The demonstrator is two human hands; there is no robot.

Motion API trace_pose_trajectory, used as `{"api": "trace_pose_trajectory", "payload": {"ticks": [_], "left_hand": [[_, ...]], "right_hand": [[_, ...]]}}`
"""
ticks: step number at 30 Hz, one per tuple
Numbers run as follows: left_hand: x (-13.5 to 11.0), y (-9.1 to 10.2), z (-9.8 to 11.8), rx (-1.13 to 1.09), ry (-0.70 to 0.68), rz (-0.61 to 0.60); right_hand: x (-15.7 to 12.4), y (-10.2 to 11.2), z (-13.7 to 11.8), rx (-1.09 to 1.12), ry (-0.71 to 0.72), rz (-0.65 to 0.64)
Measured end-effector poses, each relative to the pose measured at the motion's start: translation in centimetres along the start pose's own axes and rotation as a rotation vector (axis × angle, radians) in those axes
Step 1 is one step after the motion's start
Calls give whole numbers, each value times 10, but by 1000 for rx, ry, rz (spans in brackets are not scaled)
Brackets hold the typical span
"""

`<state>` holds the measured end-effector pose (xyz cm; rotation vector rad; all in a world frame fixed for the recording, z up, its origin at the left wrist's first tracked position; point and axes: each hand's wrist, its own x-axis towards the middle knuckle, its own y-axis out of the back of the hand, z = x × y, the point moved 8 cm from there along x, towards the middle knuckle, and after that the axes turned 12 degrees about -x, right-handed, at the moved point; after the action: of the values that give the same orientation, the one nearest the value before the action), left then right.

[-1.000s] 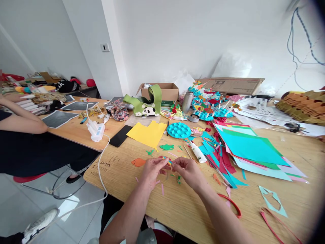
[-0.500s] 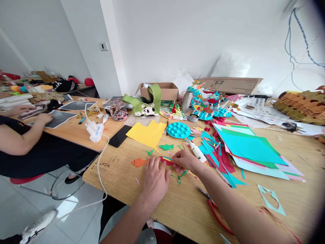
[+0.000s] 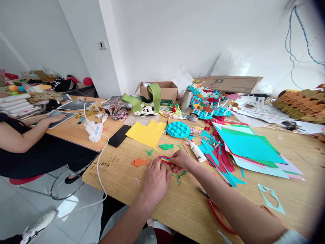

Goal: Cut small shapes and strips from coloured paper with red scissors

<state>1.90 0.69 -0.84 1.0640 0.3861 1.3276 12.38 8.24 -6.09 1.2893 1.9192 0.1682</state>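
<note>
A red paper cutout (image 3: 160, 157) with blue and yellow paper strips (image 3: 166, 159) across it lies on the table between my hands, mostly covered by them. My left hand (image 3: 156, 176) is closed over its left end, fingers together and pressing down. From the other side my right hand (image 3: 179, 160) pinches at the right end of the strips; its fingertips are partly hidden. An orange paper fish (image 3: 139, 162) lies left of my left hand, and a green paper fish (image 3: 166, 146) lies beyond it. Green paper scraps (image 3: 179, 179) lie just below my right hand.
Scissors (image 3: 215, 211) lie by my right forearm. A glue bottle (image 3: 197, 151), a blue woven paper disc (image 3: 178, 129), yellow paper (image 3: 146, 133) and stacked coloured sheets (image 3: 256, 149) are beyond. A white cable (image 3: 102, 178) hangs over the left edge; a co-worker's arm (image 3: 30, 134) rests farther left.
My right hand has shifted slightly left along the strips, closer to my left hand, which stays put. The co-worker's hand has moved right across the dark sheet and lies flatter.
</note>
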Motion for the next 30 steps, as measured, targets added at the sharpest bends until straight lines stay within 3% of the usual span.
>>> {"api": "trace_pose_trajectory", "payload": {"ticks": [20,30], "left_hand": [[-1,-8,-2,83,46,-41],[-5,-17,0,138,-28,-73]], "right_hand": [[-1,0,-1,-101,-69,23],[0,-1,-1,-113,-61,10]]}}
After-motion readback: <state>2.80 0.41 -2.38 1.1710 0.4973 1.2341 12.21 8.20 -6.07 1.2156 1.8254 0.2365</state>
